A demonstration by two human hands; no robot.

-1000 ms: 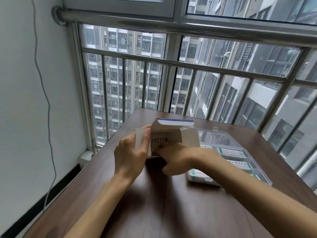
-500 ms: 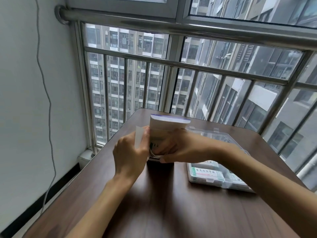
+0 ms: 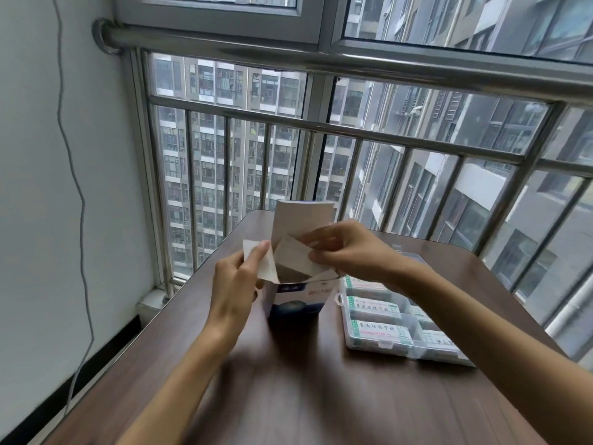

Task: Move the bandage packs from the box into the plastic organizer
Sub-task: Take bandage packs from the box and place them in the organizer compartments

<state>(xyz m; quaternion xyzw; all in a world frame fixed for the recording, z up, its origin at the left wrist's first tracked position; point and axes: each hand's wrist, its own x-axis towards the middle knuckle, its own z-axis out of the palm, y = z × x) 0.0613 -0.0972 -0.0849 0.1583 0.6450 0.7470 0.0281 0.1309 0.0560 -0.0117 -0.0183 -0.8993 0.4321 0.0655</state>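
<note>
Box [image 3: 296, 298], blue-and-white, lettering unreadable

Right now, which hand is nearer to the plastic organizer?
Right. The right hand pinches a flap above the box, with its wrist over the plastic organizer's far end. The left hand holds the box's opposite side flap.

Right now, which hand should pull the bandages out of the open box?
Probably the right hand: it is already pinching a white flap over the open top of the blue-and-white cardboard box and is nearer the clear plastic organizer. The left hand steadies the box's side flap.
</note>
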